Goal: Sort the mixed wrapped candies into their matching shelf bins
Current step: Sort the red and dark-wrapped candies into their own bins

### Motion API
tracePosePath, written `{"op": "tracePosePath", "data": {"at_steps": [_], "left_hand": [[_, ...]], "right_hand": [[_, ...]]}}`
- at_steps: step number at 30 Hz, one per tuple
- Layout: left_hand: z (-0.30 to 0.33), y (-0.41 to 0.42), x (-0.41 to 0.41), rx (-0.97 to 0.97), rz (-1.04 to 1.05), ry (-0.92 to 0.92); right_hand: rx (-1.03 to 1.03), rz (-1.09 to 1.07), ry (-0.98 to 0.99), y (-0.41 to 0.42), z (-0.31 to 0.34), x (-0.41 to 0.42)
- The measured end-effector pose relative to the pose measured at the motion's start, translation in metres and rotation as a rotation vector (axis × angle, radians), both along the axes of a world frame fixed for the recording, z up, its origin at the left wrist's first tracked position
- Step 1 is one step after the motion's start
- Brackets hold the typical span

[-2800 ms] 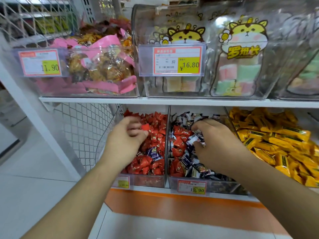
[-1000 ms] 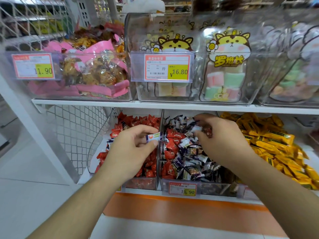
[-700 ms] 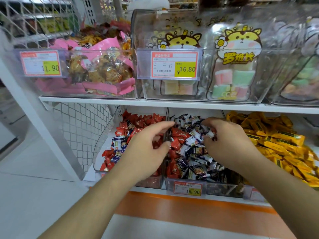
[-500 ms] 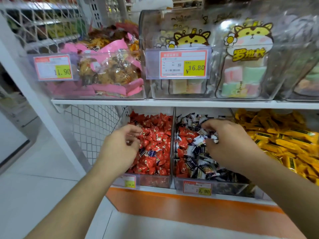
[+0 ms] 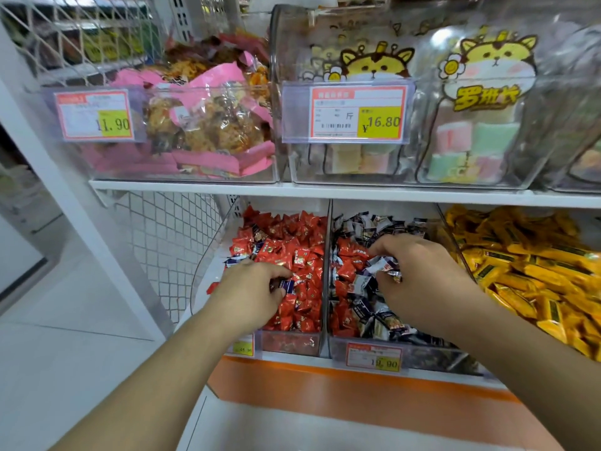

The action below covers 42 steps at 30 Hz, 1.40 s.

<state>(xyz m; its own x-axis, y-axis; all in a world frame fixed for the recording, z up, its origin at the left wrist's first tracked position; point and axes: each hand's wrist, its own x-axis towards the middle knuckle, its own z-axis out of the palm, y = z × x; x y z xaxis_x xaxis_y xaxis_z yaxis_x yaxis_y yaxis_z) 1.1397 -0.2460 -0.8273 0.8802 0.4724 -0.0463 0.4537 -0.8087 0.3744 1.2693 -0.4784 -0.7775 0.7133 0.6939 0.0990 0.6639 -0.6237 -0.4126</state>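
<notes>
Clear acrylic divider point(image 5: 326, 275) runs between the two hands, splitting the red-candy bin point(image 5: 208, 265) from the dark-candy bin point(image 5: 432, 353). Upper shelf edge point(image 5: 325, 192) caps headroom above the knuckles; open floor on the near side of the wrists. Left hand point(image 5: 247, 294): fingers curled, pinching one dark blue wrapped candy point(image 5: 287, 284) at the fingertips, low over the red pile. Right hand point(image 5: 419, 281): fingers curled into the mixed pile, silver-and-dark wrappers point(image 5: 383, 266) bunched under the fingertips (exact grip can't be resolved). Red strays point(image 5: 346, 262) lie just left of those fingers. Piece counts: too many to tally. Yellow bars point(image 5: 533, 268) fill a third bin, right of the right hand.
</notes>
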Motion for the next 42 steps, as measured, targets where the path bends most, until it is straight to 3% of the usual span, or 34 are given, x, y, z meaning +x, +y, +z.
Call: {"op": "tracePosePath", "data": {"at_steps": [3,14,22,31,36,39,42], "left_hand": [[0.0,0.001,0.002,-0.007,-0.005,0.061],[0.006,0.007,-0.006,0.048,0.013,-0.049],[0.01,0.008,-0.008,0.013,0.001,0.03],[0.012,0.008,-0.012,0.086,0.078,-0.144],[0.025,0.0,-0.013,-0.102,0.135,-0.314],[0.043,-0.017,-0.014,-0.43,0.125,-0.451],[0.058,-0.042,-0.014,-0.662,0.04,-0.469]], "right_hand": [[-0.007,0.002,-0.001,-0.001,-0.001,0.001],[-0.007,0.024,0.006,-0.002,-0.001,-0.002],[-0.011,0.032,0.023,0.0,-0.003,-0.004],[0.0,0.036,0.04,0.002,-0.001,-0.008],[0.022,0.049,0.012,0.0,-0.001,-0.009],[0.101,0.114,-0.025,0.001,0.001,-0.01],[0.213,0.228,-0.017,0.003,0.005,-0.017]]}}
